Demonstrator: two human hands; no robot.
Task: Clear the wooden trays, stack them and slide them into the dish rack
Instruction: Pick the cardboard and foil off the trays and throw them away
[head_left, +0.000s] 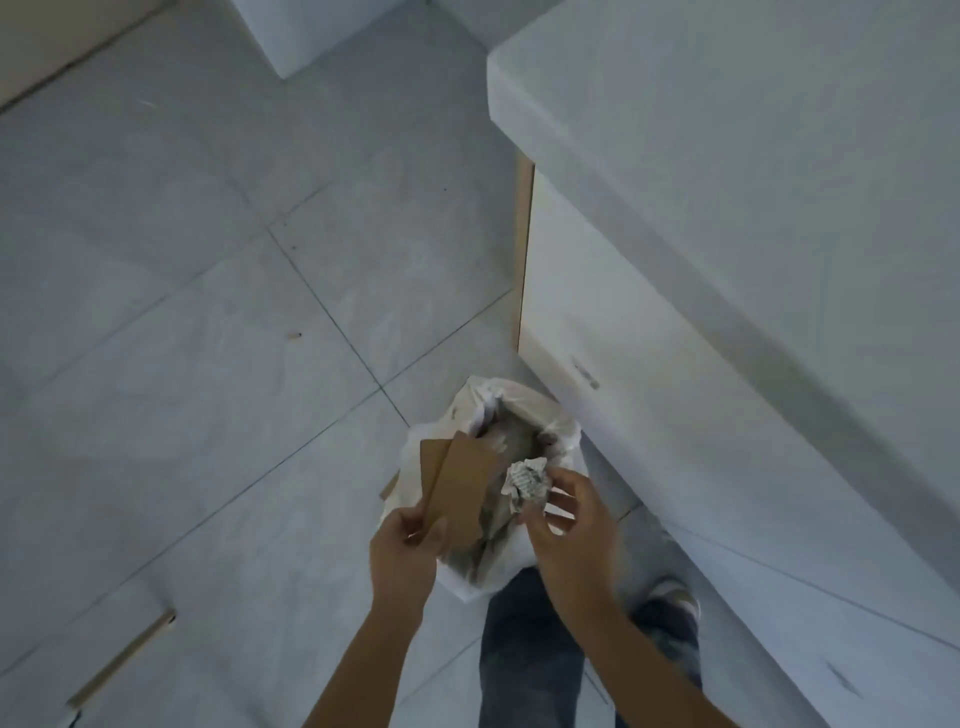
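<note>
My left hand (408, 553) grips a few flat brown cardboard pieces (460, 486) by their lower edge, holding them over the mouth of a bin lined with a white plastic bag (563, 431). A crumpled ball of printed paper (527, 482) sits at the fingertips of my right hand (571, 540), also above the bin opening; the fingers are spread and whether they still hold the ball is unclear. No wooden trays or dish rack are in view.
The bin stands on a grey tiled floor (208, 312) beside a white cabinet with drawers (649, 415) under a pale countertop (779, 156). My legs in dark jeans (530, 660) are just below the bin. A wooden strip (122, 660) lies on the floor at lower left.
</note>
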